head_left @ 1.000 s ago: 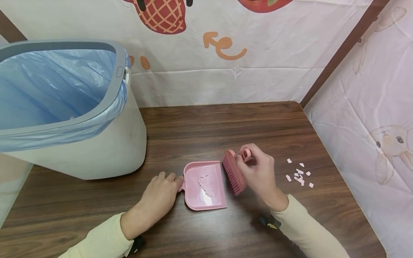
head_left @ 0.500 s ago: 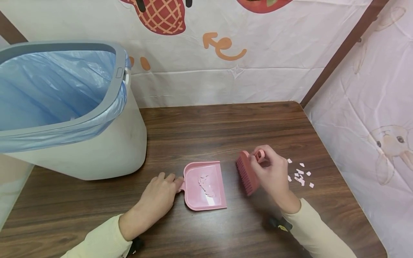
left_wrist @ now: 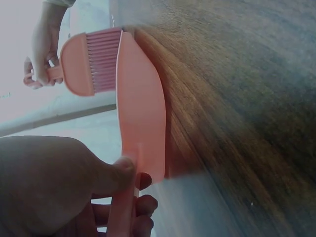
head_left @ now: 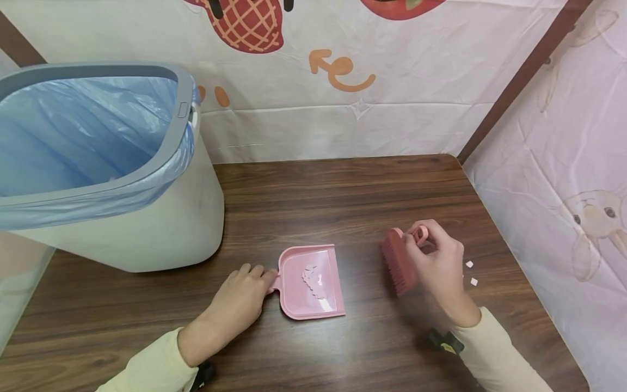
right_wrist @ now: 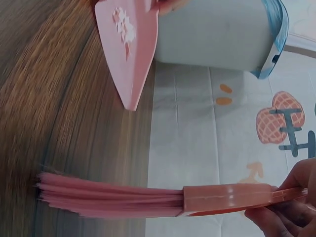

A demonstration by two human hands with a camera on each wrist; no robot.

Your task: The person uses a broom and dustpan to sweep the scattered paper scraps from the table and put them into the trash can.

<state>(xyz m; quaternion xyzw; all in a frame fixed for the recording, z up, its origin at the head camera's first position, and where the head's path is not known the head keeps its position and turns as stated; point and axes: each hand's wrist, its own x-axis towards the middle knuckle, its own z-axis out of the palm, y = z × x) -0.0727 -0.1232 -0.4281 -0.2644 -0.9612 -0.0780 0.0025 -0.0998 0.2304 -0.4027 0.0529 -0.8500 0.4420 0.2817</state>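
Note:
A pink dustpan [head_left: 294,305] lies on the table, its wide edge facing right, with a small heap of paper scraps [head_left: 313,283] in it. My left hand [head_left: 236,305] grips its handle; the left wrist view shows thumb and fingers curled round that handle [left_wrist: 123,212]. To the right, my right hand [head_left: 438,267] pinches the handle of a pink brush [head_left: 403,261]. The brush stands with its bristles [right_wrist: 108,195] pointing down and to the left, close over the wood. Beyond the right hand, a few white paper scraps [head_left: 473,281] show on the table; others are hidden behind the hand.
A pale bin [head_left: 196,228] with a grey rim and blue liner [head_left: 98,130] stands at the left, behind my left hand. The brown wooden table [head_left: 343,201] ends at a printed curtain [head_left: 416,125] at the back and another on the right.
My right hand has moved right with the brush, away from the dustpan, and now covers most of the loose scraps. The left hand and dustpan have stayed in place.

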